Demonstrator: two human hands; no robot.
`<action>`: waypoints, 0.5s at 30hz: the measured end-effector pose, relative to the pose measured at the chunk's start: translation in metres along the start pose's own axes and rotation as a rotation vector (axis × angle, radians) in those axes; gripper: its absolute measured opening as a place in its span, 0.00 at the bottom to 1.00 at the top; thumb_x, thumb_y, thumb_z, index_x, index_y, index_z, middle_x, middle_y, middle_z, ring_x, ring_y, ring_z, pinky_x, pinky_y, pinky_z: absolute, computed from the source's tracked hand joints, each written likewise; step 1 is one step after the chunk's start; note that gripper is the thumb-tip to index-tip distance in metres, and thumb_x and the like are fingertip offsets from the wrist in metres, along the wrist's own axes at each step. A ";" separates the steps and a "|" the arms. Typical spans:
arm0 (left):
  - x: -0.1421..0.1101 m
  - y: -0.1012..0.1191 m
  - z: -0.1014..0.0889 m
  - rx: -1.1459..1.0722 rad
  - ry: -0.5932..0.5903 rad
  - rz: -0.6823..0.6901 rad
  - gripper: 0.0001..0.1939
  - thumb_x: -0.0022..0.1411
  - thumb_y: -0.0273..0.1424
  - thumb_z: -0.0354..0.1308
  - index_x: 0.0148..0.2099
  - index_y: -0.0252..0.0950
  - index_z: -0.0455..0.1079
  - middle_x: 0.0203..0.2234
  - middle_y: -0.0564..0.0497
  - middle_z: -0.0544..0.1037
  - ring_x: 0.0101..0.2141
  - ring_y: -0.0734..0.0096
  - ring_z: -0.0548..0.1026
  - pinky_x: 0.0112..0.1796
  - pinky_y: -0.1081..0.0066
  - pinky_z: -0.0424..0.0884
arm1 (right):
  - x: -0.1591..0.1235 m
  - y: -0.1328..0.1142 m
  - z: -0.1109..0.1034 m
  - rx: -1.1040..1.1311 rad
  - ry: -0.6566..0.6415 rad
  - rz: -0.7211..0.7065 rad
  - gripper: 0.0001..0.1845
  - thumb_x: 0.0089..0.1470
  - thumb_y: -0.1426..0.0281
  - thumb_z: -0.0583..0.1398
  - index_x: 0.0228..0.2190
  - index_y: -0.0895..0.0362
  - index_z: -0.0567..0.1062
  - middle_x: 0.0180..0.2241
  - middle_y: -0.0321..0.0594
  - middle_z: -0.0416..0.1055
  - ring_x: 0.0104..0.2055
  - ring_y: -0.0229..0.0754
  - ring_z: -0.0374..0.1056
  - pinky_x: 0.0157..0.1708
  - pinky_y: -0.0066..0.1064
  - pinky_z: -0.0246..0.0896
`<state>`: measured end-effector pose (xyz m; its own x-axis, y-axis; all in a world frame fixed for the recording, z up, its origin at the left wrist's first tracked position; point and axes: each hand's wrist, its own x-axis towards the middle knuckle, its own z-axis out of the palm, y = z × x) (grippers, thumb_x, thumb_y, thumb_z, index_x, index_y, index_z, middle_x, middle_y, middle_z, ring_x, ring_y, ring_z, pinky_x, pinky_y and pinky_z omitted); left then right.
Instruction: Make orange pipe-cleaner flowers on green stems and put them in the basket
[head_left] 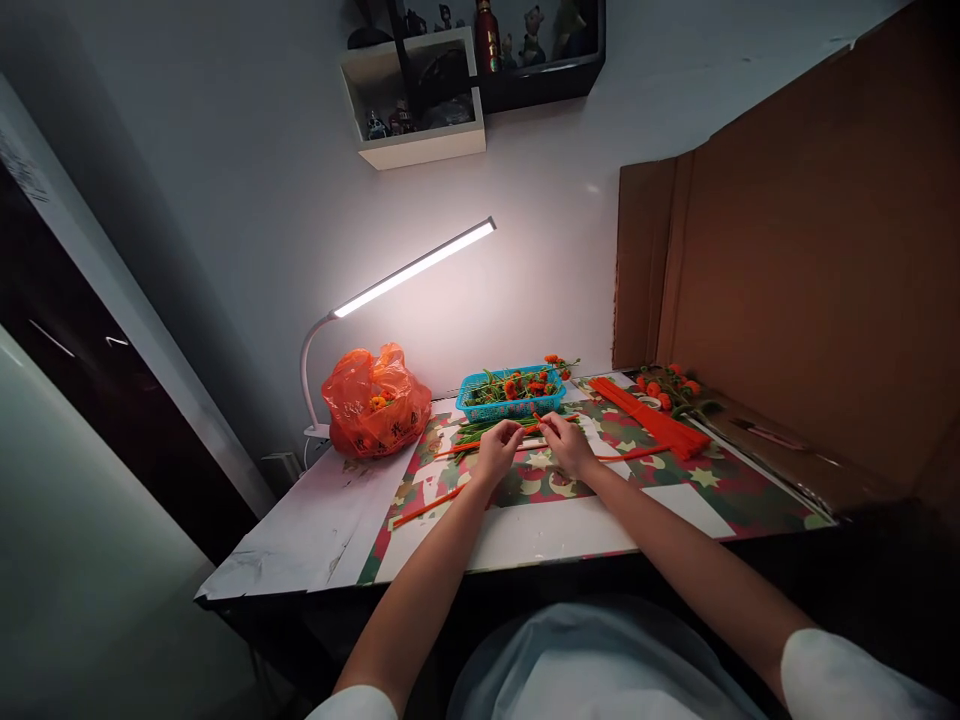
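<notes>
Over the middle of the table my left hand (499, 452) is closed, its thumb and fingers pinched together at an orange pipe cleaner. My right hand (568, 445) is closed too, pinching the orange pipe cleaner (538, 420), whose short end shows above the fingertips. The fingers hide most of it. Behind and below the hands lies a bundle of green stems (471, 434). One loose orange pipe cleaner (427, 507) rests by my left forearm, and another (637, 454) lies right of my right hand. A thick orange bundle of pipe cleaners (652, 418) lies farther right.
A blue basket (510, 408) with orange flowers stands behind the hands. To the left are an orange plastic bag (379, 410) and a lit desk lamp (412, 270). More orange flowers (664, 385) and a cutter-like tool (769, 434) lie right, beside a cardboard panel (802, 260).
</notes>
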<state>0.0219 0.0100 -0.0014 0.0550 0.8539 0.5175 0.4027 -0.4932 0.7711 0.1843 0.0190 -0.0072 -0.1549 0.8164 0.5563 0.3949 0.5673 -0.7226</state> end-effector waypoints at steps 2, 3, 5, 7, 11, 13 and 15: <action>-0.001 0.001 0.001 -0.003 0.013 0.009 0.15 0.57 0.41 0.54 0.33 0.34 0.70 0.23 0.52 0.73 0.25 0.74 0.68 0.27 0.75 0.64 | -0.001 -0.002 -0.002 0.037 -0.016 0.009 0.10 0.56 0.62 0.51 0.30 0.53 0.68 0.17 0.31 0.61 0.21 0.38 0.57 0.24 0.28 0.45; -0.001 0.001 0.002 -0.008 0.017 0.011 0.14 0.56 0.41 0.54 0.33 0.34 0.71 0.24 0.51 0.74 0.25 0.74 0.68 0.27 0.74 0.64 | -0.001 -0.003 -0.002 0.045 -0.048 0.005 0.10 0.56 0.62 0.51 0.29 0.53 0.68 0.16 0.31 0.61 0.21 0.38 0.57 0.24 0.28 0.45; -0.002 0.002 0.002 -0.026 0.021 0.010 0.14 0.56 0.40 0.55 0.33 0.33 0.71 0.26 0.50 0.75 0.25 0.74 0.69 0.28 0.74 0.65 | -0.002 -0.004 -0.001 0.040 -0.106 -0.008 0.10 0.55 0.63 0.52 0.27 0.53 0.68 0.16 0.31 0.61 0.21 0.38 0.57 0.24 0.28 0.45; -0.003 0.002 0.003 -0.048 0.016 0.013 0.13 0.55 0.39 0.56 0.34 0.33 0.71 0.27 0.49 0.76 0.26 0.73 0.70 0.29 0.74 0.66 | -0.003 -0.004 0.000 0.026 -0.122 -0.013 0.11 0.55 0.63 0.52 0.25 0.54 0.67 0.17 0.31 0.62 0.21 0.37 0.57 0.25 0.28 0.45; -0.005 0.002 0.004 -0.087 0.010 0.027 0.12 0.54 0.37 0.57 0.34 0.33 0.72 0.28 0.49 0.76 0.28 0.73 0.71 0.29 0.74 0.67 | -0.004 -0.003 0.000 0.013 -0.123 -0.012 0.12 0.55 0.64 0.52 0.24 0.55 0.67 0.18 0.32 0.62 0.23 0.37 0.58 0.25 0.28 0.47; -0.005 0.002 0.005 -0.109 0.000 0.009 0.12 0.53 0.38 0.57 0.34 0.33 0.72 0.27 0.49 0.76 0.27 0.74 0.71 0.27 0.75 0.67 | -0.004 -0.002 0.000 0.023 -0.131 -0.012 0.12 0.55 0.64 0.51 0.24 0.55 0.68 0.18 0.32 0.62 0.23 0.37 0.58 0.26 0.28 0.48; -0.005 0.002 0.005 -0.136 -0.020 -0.022 0.13 0.53 0.38 0.57 0.34 0.32 0.71 0.28 0.49 0.75 0.25 0.75 0.70 0.25 0.75 0.67 | -0.004 -0.002 0.000 0.045 -0.139 -0.013 0.11 0.54 0.64 0.51 0.25 0.55 0.68 0.18 0.31 0.61 0.23 0.37 0.58 0.26 0.28 0.48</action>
<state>0.0266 0.0056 -0.0044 0.0658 0.8672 0.4935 0.2768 -0.4910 0.8260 0.1842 0.0150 -0.0082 -0.2852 0.8141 0.5059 0.3518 0.5799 -0.7348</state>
